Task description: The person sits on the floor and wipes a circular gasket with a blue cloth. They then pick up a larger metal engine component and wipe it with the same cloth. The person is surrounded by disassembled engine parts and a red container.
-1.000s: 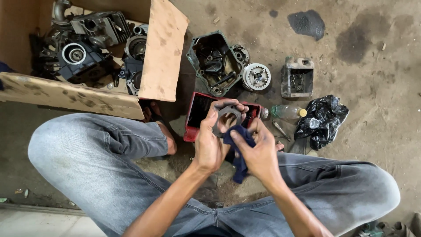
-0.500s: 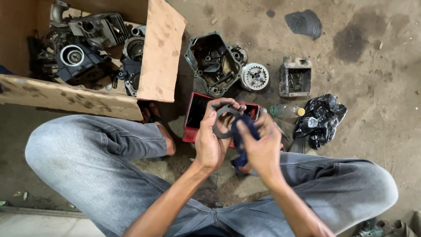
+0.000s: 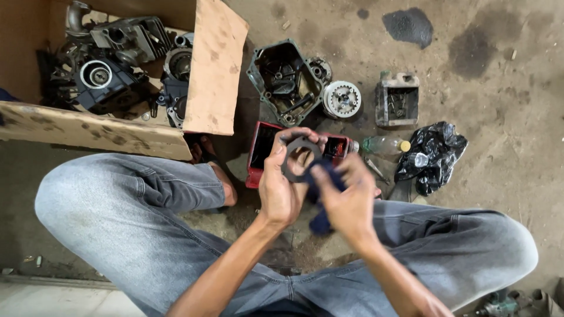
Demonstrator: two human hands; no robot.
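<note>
My left hand (image 3: 281, 189) grips a flat dark metal ring (image 3: 297, 157) by its edge, holding it upright above a red tray (image 3: 258, 154). My right hand (image 3: 348, 199) is closed on a dark blue rag (image 3: 320, 191) pressed against the ring's lower right side. Both hands hover between my knees, which are in grey jeans, over the dirty concrete floor.
A cardboard box (image 3: 214, 70) with several engine parts stands at the upper left. Ahead lie an open engine casing (image 3: 282, 79), a toothed gear (image 3: 342, 98), a small metal housing (image 3: 398, 101), a plastic bottle (image 3: 383, 145) and a black plastic bag (image 3: 432, 154).
The ring has turned in my left hand, from tilted to facing up with its hole showing. My right hand with the rag slid down along its lower right edge.
</note>
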